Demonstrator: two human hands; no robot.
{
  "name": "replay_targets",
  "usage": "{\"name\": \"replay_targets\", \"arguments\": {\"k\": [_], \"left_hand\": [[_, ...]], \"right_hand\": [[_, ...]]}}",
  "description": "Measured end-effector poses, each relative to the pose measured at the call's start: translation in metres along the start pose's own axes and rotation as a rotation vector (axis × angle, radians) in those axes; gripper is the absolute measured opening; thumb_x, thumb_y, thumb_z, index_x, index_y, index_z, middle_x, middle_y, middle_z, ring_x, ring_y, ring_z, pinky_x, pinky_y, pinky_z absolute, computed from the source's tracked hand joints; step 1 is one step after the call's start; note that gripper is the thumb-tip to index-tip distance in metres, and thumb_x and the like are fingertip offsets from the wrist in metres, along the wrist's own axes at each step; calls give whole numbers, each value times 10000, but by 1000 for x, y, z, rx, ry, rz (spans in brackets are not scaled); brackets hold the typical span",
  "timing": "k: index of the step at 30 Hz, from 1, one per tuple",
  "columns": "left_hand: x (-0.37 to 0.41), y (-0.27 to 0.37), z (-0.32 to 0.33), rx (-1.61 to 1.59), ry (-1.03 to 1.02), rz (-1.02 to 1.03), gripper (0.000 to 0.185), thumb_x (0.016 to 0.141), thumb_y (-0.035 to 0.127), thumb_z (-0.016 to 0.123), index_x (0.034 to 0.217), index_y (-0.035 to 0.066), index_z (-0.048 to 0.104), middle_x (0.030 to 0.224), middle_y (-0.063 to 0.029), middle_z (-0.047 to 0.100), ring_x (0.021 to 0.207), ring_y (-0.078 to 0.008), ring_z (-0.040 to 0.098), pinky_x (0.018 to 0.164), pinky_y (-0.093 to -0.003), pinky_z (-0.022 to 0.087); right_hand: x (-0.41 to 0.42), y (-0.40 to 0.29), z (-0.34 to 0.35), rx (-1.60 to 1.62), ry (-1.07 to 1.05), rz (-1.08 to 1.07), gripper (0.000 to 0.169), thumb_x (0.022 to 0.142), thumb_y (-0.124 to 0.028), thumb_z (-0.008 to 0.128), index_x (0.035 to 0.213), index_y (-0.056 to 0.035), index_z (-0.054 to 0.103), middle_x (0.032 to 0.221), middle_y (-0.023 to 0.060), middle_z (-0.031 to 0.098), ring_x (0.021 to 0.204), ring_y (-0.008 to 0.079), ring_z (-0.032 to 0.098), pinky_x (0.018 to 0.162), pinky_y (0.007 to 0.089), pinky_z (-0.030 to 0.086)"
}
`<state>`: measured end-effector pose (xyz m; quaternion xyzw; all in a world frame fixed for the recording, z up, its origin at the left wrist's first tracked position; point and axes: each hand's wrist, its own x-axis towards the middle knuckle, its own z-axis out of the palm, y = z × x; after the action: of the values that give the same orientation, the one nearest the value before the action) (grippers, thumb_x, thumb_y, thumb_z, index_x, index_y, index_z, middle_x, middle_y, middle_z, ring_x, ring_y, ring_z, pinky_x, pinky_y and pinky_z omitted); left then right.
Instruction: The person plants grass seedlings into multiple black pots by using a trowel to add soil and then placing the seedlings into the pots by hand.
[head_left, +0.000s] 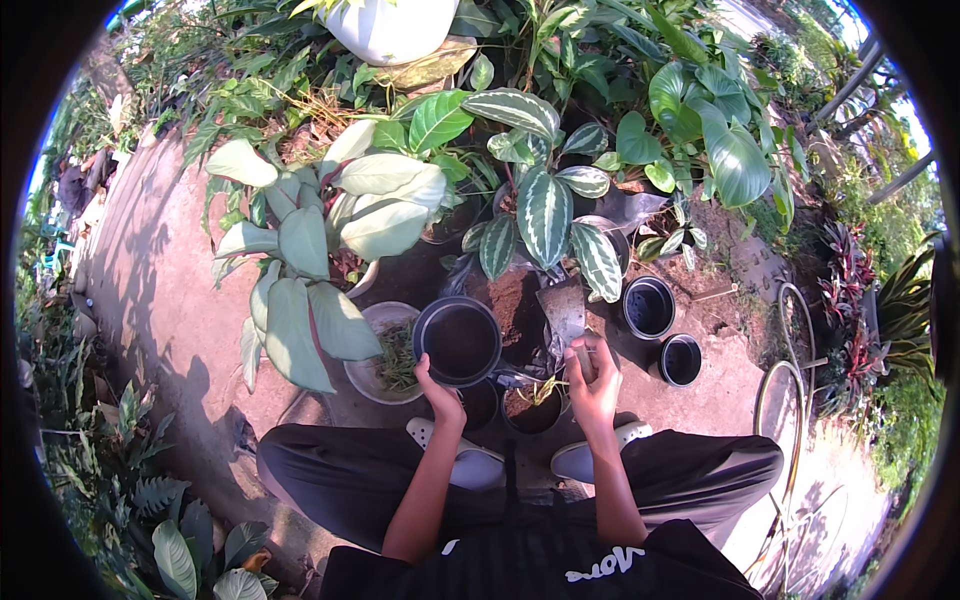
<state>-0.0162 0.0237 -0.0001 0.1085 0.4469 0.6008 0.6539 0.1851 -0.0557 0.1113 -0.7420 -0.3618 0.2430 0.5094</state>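
Note:
My left hand (440, 394) grips the near rim of a round black plastic pot (457, 341) with dark soil inside. In my right hand (595, 381) is the handle of a trowel, its broad soiled blade (562, 311) pointing away from me, beside an open black plastic bag of brown soil (514, 304). Between my feet and that bag stand two pots: one with soil and a small yellowish plant (532, 409), the other (478, 403) partly hidden under the held pot. At the left, a wide pale pot (382, 352) contains grassy greenery.
Two black pots (649, 307) (681, 360) stand on the right. Large pale-leaved (304, 240) and striped-leaved (545, 214) plants overhang the far side. A hose (780, 367) loops at the right. A short stick (715, 292) lies beyond the pots.

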Motion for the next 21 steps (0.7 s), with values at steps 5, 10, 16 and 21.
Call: {"name": "replay_targets", "arguments": {"k": [5, 10, 16, 21], "left_hand": [[-7, 16, 19, -60, 81, 28, 666, 985, 534, 529, 1412, 25, 478, 1447, -129, 537, 1333, -249, 512, 1136, -384, 361], [-4, 18, 10, -52, 117, 71, 686, 987, 547, 522, 1417, 15, 472, 1446, -122, 540, 1335, -248, 511, 1131, -387, 369], [-6, 17, 18, -51, 95, 28, 704, 979, 563, 530, 1415, 13, 471, 1444, -136, 540, 1324, -254, 522, 1118, -393, 383], [-7, 21, 17, -57, 112, 47, 704, 980, 564, 526, 1415, 12, 471, 1438, -133, 547, 1316, -255, 532, 1110, -394, 392]], "right_hand": [[15, 76, 16, 4, -144, 140, 168, 946, -151, 670, 1075, -42, 667, 733, 87, 703, 635, 124, 675, 629, 298, 519], [37, 104, 70, -132, -318, 416, 107, 920, -165, 709, 986, -82, 722, 699, 52, 694, 579, 95, 642, 551, 290, 503], [66, 152, 131, -161, -201, 283, 125, 931, -182, 709, 1007, -83, 704, 663, 49, 661, 531, 98, 604, 489, 302, 475], [64, 132, 132, 120, -232, 431, 130, 957, -181, 693, 1013, -65, 671, 636, 16, 598, 473, 90, 519, 404, 274, 377]]}}
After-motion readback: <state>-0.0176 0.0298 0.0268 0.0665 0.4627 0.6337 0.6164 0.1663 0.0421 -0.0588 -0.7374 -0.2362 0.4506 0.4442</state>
